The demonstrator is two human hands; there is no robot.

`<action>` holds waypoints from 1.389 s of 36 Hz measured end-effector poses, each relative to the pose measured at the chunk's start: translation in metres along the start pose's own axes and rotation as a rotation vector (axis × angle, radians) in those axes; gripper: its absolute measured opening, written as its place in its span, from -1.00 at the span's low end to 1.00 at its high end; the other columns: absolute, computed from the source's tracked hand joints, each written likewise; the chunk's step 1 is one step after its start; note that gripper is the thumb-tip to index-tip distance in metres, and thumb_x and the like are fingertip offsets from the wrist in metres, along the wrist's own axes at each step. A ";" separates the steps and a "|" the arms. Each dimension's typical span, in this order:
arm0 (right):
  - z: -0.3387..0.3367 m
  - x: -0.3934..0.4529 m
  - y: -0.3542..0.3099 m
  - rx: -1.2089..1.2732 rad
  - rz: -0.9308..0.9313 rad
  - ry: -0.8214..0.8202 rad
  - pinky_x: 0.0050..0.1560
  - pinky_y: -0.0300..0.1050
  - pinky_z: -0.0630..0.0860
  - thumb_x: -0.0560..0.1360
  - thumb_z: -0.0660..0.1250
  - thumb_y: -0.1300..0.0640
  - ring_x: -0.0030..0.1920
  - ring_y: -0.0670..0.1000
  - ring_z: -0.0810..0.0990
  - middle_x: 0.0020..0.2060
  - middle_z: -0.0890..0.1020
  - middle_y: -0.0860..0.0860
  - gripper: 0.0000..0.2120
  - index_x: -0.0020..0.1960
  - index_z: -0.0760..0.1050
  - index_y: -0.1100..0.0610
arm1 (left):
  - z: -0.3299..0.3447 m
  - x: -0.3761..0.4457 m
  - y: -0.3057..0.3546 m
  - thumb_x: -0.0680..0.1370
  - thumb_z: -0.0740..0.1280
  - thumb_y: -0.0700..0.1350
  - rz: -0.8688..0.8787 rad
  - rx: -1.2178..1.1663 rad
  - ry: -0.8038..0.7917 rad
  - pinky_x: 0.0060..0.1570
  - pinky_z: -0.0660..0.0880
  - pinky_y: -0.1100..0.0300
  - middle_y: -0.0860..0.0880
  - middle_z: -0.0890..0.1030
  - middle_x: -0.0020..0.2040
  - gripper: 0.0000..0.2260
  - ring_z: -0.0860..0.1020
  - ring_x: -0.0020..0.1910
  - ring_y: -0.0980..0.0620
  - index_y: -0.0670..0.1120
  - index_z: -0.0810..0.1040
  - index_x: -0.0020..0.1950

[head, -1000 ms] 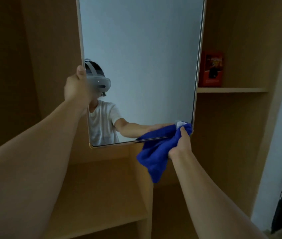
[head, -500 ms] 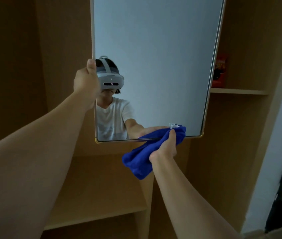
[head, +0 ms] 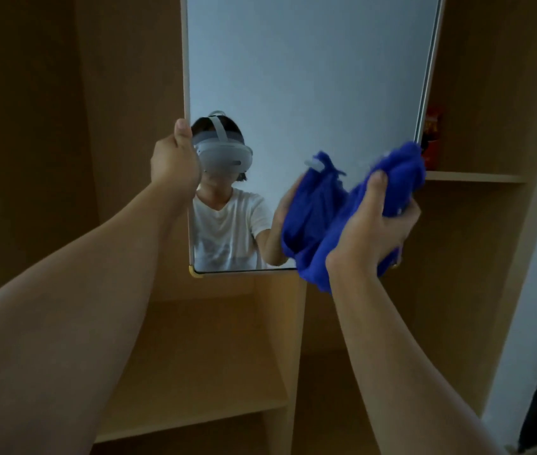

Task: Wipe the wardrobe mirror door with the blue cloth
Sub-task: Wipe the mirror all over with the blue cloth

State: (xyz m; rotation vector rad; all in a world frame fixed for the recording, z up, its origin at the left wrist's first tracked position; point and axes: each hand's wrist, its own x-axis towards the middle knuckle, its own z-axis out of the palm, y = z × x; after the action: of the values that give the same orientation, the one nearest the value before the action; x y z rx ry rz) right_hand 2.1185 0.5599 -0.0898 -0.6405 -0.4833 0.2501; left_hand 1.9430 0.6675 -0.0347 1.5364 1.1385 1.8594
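While reaching up from the near edge of the view, works with both arms bare. Grips the cloth [head: 403, 170] in the right hand [head: 369, 231], fingers and thumb curled tight round a bunched blue wad, with loose folds hanging below the wrist. Holds that wad at the lower right part of the mirror [head: 310, 77], beside its right edge. Blurred by motion there, so cannot tell whether truly touching the glass. Clasps the mirror's left edge with the left hand [head: 175, 162], thumb up on the front and fingers wrapped behind out of sight, steadying it.

Differs from a second ago. Then pressed the cloth low at the bottom right corner, and half a second ago along the bottom edge nearer the middle. Now carries it higher, up the right side, with more of it gathered in the fist. Keeps the left hand at the same spot on the edge. Suggests the bottom strip done and an upward pass on the right side beginning. Leaves, by this judgement, the wide glass above yet to wipe.

Farther back, shows wooden shelves [head: 195, 372] below and behind the mirror. Also a red box [head: 431, 139] on a shelf beyond the right edge, partly hidden by the mirror.
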 end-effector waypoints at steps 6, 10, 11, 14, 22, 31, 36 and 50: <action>0.046 0.010 0.004 -0.066 0.158 -0.209 -0.28 -0.26 0.48 0.44 0.37 -0.17 -0.19 -0.09 0.59 -0.13 0.58 -0.03 -0.56 0.07 0.39 0.15 | -0.003 0.008 -0.003 0.60 -0.03 0.21 0.030 0.004 -0.021 -0.17 0.52 -0.01 -0.10 0.52 -0.32 -0.52 0.50 -0.31 -0.04 -0.05 0.42 -0.30; 0.041 0.009 0.024 -0.337 -0.219 -0.152 -0.21 -0.24 0.52 0.50 0.29 -0.17 -0.24 -0.18 0.52 -0.20 0.50 -0.17 -0.62 0.08 0.38 0.13 | -0.002 0.011 -0.007 0.60 -0.01 0.21 0.042 -0.001 -0.029 -0.28 0.42 0.08 -0.04 0.48 -0.35 -0.55 0.46 -0.37 0.01 -0.09 0.41 -0.23; 0.037 0.007 0.033 -0.488 -0.344 -0.184 -0.04 -0.08 0.54 0.50 0.25 -0.22 -0.15 -0.14 0.54 -0.16 0.52 -0.17 -0.59 0.09 0.40 0.11 | -0.001 0.012 -0.007 0.60 -0.01 0.21 0.038 0.002 -0.022 -0.27 0.43 0.08 -0.03 0.48 -0.35 -0.55 0.46 -0.37 0.01 -0.10 0.41 -0.20; 0.017 -0.005 0.069 -0.914 -0.539 -0.291 0.33 0.24 0.25 0.48 0.09 -0.32 0.31 0.09 0.39 0.28 0.47 0.01 -0.45 0.23 0.45 0.06 | 0.004 0.011 -0.006 0.59 -0.03 0.23 0.023 0.059 0.015 -0.29 0.46 0.12 0.00 0.49 -0.34 -0.57 0.50 -0.35 0.02 -0.06 0.43 -0.11; 0.008 -0.073 0.120 -1.066 -0.884 -0.683 0.19 0.15 0.33 0.37 0.21 -0.11 0.22 0.13 0.38 0.29 0.38 0.03 -0.58 0.17 0.35 0.02 | 0.008 0.016 -0.004 0.59 -0.07 0.24 -0.015 0.175 0.039 -0.27 0.46 0.16 0.02 0.53 -0.20 -0.48 0.52 -0.25 0.06 -0.10 0.49 0.13; -0.007 -0.058 0.135 -1.107 -1.270 -0.936 0.18 0.15 0.44 0.44 0.42 0.01 0.22 0.16 0.48 0.27 0.48 0.08 -0.60 0.24 0.49 0.04 | 0.007 0.024 -0.010 0.60 -0.05 0.22 -0.031 0.109 -0.017 -0.34 0.37 0.15 -0.01 0.43 -0.36 -0.53 0.37 -0.44 0.08 -0.11 0.47 -0.07; -0.027 -0.012 0.132 -1.197 -1.262 -0.782 0.09 0.12 0.48 0.36 0.49 0.02 0.09 0.17 0.54 0.11 0.57 0.10 -0.60 0.18 0.56 0.05 | 0.010 0.029 -0.014 0.60 -0.06 0.22 -0.046 0.102 -0.034 -0.27 0.39 0.09 -0.06 0.44 -0.33 -0.51 0.38 -0.41 0.04 -0.13 0.45 -0.11; 0.095 -0.012 0.081 -1.109 -1.301 -0.560 0.07 0.16 0.45 0.35 0.43 0.18 0.17 0.18 0.51 0.17 0.55 0.07 -0.65 0.13 0.53 0.04 | 0.008 0.041 -0.017 0.61 -0.07 0.21 -0.077 0.145 -0.069 -0.26 0.47 0.16 -0.05 0.53 -0.25 -0.55 0.52 -0.27 0.04 -0.05 0.44 -0.17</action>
State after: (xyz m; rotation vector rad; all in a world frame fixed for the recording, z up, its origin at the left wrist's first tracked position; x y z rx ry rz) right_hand 2.0540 0.6668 -0.0786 -1.1773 -1.5050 -1.1951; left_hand 1.9378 0.7110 -0.0251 1.5986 1.3054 1.6928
